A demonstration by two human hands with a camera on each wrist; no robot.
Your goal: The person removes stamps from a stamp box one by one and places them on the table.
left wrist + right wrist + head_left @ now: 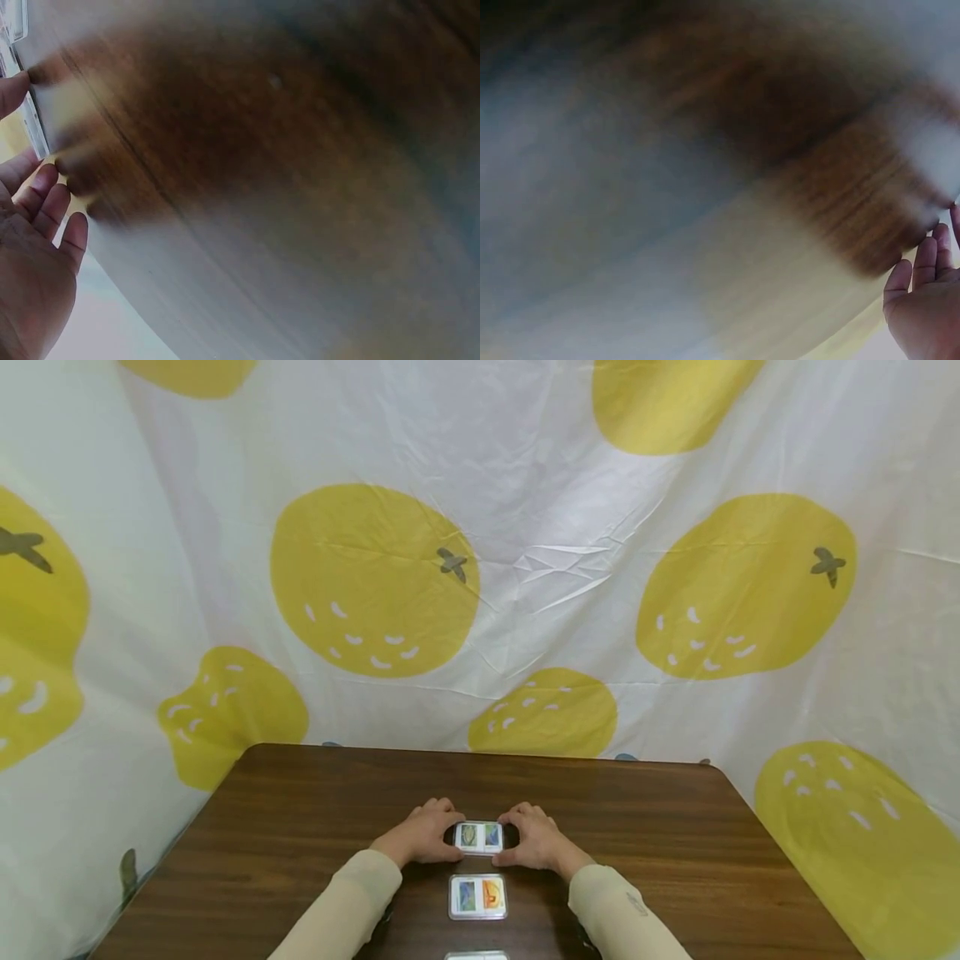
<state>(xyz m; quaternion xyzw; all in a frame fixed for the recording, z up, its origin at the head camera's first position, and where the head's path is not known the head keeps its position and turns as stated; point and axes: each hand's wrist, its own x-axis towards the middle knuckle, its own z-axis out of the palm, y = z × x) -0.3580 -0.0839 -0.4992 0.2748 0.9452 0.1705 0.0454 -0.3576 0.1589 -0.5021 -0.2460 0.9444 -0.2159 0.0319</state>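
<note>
A small flat clear plastic case with two colored picture panels lies on the dark wooden table, between both hands. My left hand grips its left end, thumb at the near corner and index finger at the far one. On the opposite end, my right hand holds it the same way. The left wrist view catches the case's edge between thumb and index finger, the other fingers loosely bent. In the right wrist view only part of the right hand shows, and the case is mostly out of frame.
Closer to me, a second similar case with a blue-green and an orange panel lies in line with the first. The top edge of a third case shows at the bottom. Behind the table hangs a white curtain with yellow fruit prints.
</note>
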